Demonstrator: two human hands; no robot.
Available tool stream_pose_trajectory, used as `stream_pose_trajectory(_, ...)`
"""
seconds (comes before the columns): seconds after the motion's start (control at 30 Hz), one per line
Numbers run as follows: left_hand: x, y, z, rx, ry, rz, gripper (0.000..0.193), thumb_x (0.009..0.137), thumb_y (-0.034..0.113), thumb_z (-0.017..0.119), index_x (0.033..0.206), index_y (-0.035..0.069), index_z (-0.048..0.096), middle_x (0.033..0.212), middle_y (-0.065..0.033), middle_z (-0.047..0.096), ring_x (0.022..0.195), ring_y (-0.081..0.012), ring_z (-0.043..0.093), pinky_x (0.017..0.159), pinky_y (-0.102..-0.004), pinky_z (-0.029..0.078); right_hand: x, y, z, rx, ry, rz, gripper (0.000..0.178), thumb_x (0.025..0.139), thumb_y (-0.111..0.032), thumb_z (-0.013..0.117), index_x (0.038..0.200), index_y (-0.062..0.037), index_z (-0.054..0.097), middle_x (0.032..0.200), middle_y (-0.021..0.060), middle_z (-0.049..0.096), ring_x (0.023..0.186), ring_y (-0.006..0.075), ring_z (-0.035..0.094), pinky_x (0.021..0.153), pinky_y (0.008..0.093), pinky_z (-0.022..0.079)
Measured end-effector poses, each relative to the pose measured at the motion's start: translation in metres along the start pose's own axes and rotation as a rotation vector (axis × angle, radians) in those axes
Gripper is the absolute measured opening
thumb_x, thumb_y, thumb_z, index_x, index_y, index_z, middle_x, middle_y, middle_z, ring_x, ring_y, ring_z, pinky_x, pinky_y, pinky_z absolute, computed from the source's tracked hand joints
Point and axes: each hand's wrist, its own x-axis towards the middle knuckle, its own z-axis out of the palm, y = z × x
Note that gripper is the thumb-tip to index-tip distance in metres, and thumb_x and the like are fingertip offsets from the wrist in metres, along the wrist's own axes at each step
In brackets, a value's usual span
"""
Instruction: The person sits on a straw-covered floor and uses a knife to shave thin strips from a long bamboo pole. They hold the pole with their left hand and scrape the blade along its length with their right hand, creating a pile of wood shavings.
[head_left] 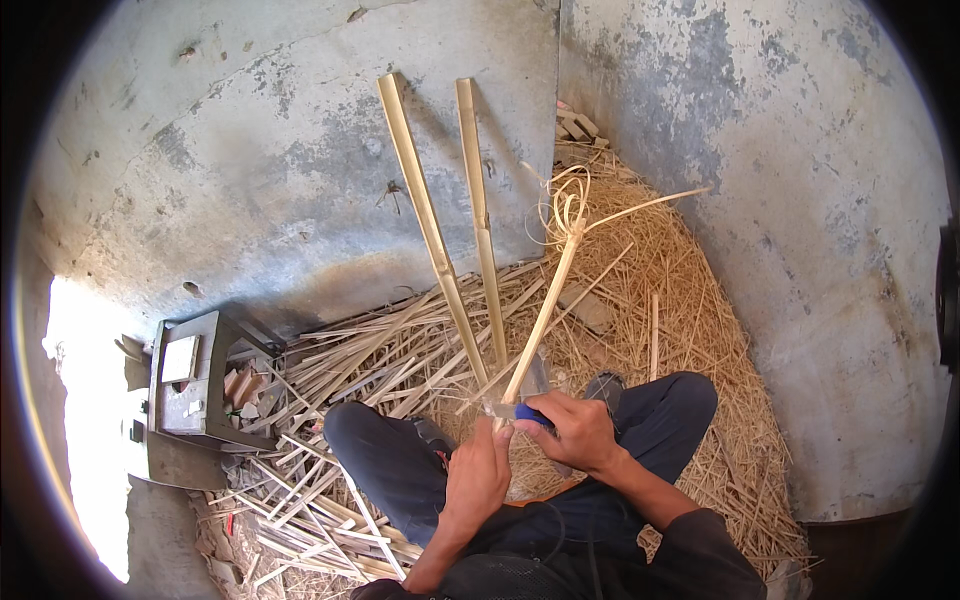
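Between my knees, my left hand is closed around the near end of a pale bamboo strip. The strip slants up and away, and thin curled shavings hang from its far end. My right hand grips a knife by its blue handle. Its short metal blade lies across the strip just beyond my left thumb. Two wider split bamboo lengths stand leaning against the wall ahead, left of the strip.
Bamboo offcuts cover the floor ahead and to the left, also beside my left leg. Finer shavings heap up on the right. A dark metal box-like frame stands at the left. Weathered grey walls close in the corner.
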Motion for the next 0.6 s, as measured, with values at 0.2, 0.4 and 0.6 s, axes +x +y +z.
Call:
stream_pose_trajectory(0.2,0.0,0.0,0.0005,0.035,0.005,-0.002,0.028,0.116,0.023,0.053,0.119,-0.004,0.052,0.08,-0.0342,0.067,0.077,-0.0575,0.065,0.069,-0.067,0.047,-0.0002,-0.0002,-0.0002,-0.011,-0.017,-0.008,0.034,0.098,-0.036,0.083,0.111,-0.005,0.078,0.092,0.0094,0.076,0.072,0.0301,0.076,0.059,0.0394,0.059)
stream_pose_trajectory(0.4,-0.0005,0.0012,-0.0001,0.045,0.001,0.002,0.028,0.117,0.024,0.053,0.116,-0.004,0.051,0.08,-0.034,0.067,0.077,-0.0575,0.065,0.068,-0.0667,0.047,0.0007,-0.0007,-0.002,-0.014,-0.026,-0.013,0.033,0.097,-0.037,0.083,0.112,-0.007,0.079,0.091,0.008,0.076,0.07,0.0294,0.076,0.058,0.0393,0.058)
stream_pose_trajectory(0.6,0.0004,-0.0008,0.0025,0.058,0.022,0.008,0.029,0.117,0.026,0.052,0.116,-0.003,0.052,0.079,-0.0336,0.067,0.076,-0.0571,0.066,0.067,-0.0662,0.047,0.0024,-0.0043,-0.0041,-0.07,-0.011,0.001,0.032,0.096,-0.037,0.084,0.111,-0.0092,0.08,0.088,0.0058,0.075,0.067,0.0275,0.074,0.056,0.0384,0.057)
